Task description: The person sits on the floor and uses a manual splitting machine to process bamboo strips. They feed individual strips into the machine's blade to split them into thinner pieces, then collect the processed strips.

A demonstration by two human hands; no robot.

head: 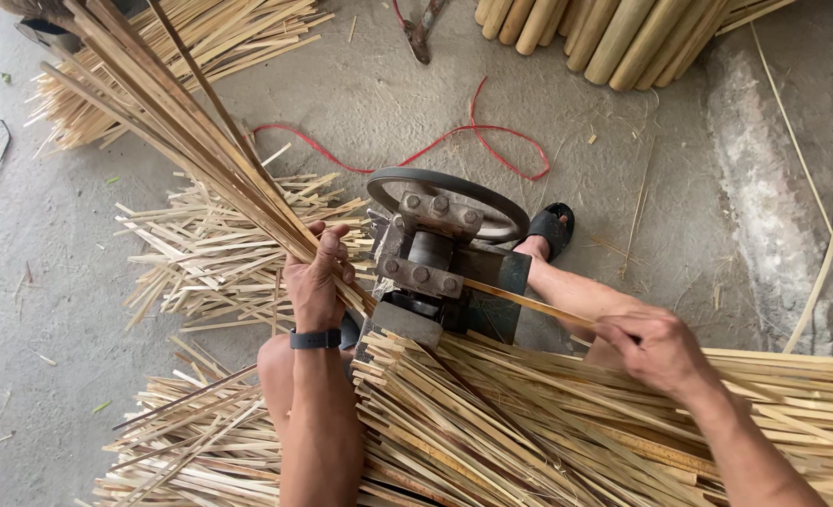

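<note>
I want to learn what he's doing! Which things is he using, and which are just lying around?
In use:
left hand gripping bamboo strip bundle
right hand feeding single strip
metal splitting machine

Lying about:
red cord
bamboo poles
black sandal

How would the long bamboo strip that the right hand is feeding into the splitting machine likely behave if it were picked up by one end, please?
The bamboo strip is thin and long, so it would probably flex and droop somewhat. It looks light for its length. Its flat shape suggests it would not roll, though split edges may be splintery in the right hand.
</note>
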